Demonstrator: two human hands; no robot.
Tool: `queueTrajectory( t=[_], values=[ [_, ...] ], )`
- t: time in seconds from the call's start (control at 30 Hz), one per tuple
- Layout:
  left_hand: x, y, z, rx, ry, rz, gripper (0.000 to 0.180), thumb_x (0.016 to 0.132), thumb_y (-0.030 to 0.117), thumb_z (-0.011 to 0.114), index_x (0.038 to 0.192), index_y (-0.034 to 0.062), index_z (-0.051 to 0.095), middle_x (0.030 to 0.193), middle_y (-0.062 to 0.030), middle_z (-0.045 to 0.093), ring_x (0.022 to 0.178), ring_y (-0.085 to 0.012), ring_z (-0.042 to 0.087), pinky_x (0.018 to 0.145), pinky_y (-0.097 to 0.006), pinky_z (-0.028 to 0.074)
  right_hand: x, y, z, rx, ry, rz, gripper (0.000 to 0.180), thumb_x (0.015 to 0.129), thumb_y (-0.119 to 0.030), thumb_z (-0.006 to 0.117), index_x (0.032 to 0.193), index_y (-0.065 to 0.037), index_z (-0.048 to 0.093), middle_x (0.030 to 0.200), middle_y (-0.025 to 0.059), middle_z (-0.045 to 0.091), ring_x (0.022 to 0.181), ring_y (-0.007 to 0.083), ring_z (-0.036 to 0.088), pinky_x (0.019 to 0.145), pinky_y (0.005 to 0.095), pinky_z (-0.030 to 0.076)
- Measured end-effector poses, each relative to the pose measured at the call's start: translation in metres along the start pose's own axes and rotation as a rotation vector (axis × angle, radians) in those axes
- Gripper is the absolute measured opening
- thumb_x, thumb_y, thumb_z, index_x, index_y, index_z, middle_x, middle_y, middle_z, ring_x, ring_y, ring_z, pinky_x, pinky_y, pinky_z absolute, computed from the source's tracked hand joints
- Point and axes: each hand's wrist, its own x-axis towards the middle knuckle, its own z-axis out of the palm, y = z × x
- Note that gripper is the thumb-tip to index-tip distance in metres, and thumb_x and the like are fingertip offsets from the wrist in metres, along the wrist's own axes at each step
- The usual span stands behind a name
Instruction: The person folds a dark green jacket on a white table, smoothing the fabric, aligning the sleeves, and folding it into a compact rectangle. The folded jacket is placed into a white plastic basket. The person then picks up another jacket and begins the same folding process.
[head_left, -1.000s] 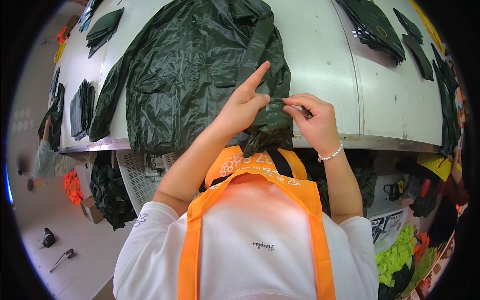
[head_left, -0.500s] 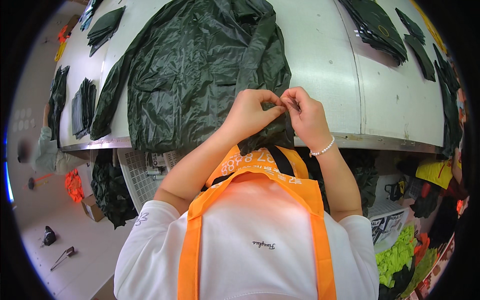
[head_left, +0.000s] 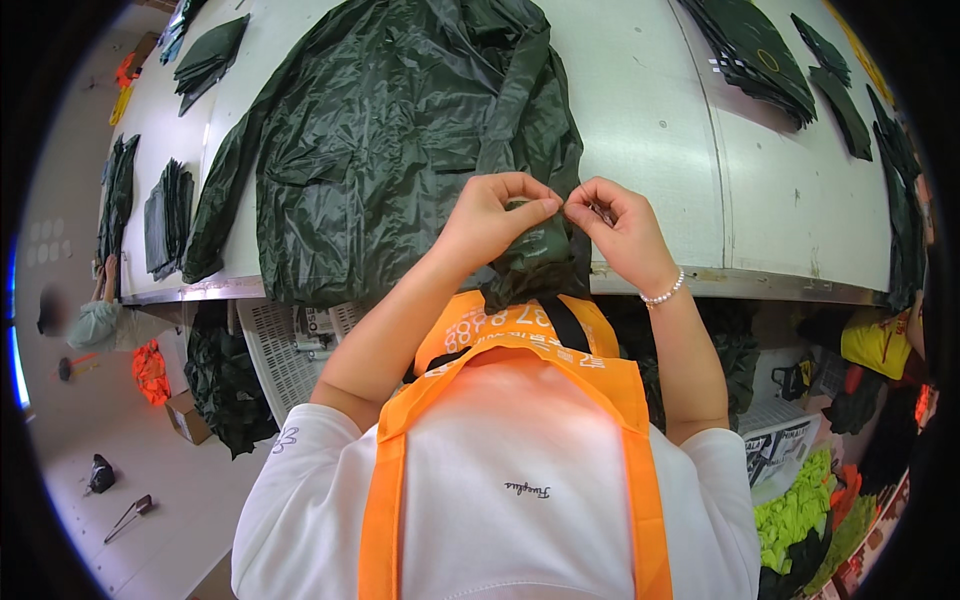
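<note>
The dark green jacket (head_left: 400, 150) lies spread on the white desk (head_left: 650, 130), its body reaching from the near edge toward the far side and leaning left. One sleeve trails to the far left. The lower end of the garment drapes over the near desk edge, directly in front of the person.

The left hand (head_left: 495, 215) and right hand (head_left: 615, 225) meet at that overhanging end. Both are pinched shut on a fold of the jacket, fingertips of one hand almost touching those of the other. The held part is a narrow dark strip or hem; what lies between the right thumb and forefinger is too small to make out.

Relation of note: the bulk of the jacket lies far and left of the hands, while the gripped portion sits at the near edge, centre. The garment's long axis runs near to far, roughly in line with the left forearm. Both hands are equally close to the gripped fold; the left hand lies nearer the garment's main body.

Stacks of folded dark pieces (head_left: 760, 60) sit on the far right of the desk, well apart from the hands.
</note>
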Motion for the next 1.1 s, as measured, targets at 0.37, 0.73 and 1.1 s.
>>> queueTrajectory(
  t=[0.37,0.73,1.1],
  values=[
    [-0.002,-0.016,0.000,-0.166,0.058,0.050,0.014,0.086,0.012,0.063,0.093,0.0002,0.063,0.088,-0.0023,0.065,0.077,-0.0068,0.058,0.071,-0.021,0.047,-0.001,-0.010,-0.003,-0.104,0.099,-0.015,0.018,0.090,-0.008,0.053,0.106,-0.003,0.045,0.081,0.0062,0.055,0.069,0.0127,0.051,0.065,0.0252,0.044],
    [-0.003,-0.013,-0.004,-0.273,-0.014,0.070,0.011,0.092,0.013,0.054,0.099,0.0038,0.053,0.075,0.0013,0.059,0.066,-0.0024,0.053,0.060,-0.017,0.041,-0.014,-0.011,-0.009,-0.219,0.009,-0.169,0.018,0.086,-0.006,0.061,0.101,-0.002,0.053,0.093,0.0085,0.055,0.082,0.0189,0.059,0.072,0.0273,0.048],
    [-0.009,-0.002,-0.001,-0.139,-0.035,0.116,0.012,0.092,0.014,0.053,0.098,0.0039,0.052,0.076,0.0051,0.051,0.067,0.0011,0.043,0.059,-0.016,0.034,-0.012,-0.017,-0.005,-0.208,-0.031,-0.190,0.016,0.084,-0.005,0.062,0.098,-0.002,0.054,0.089,0.0077,0.055,0.076,0.0186,0.058,0.068,0.0267,0.047]
  ],
)
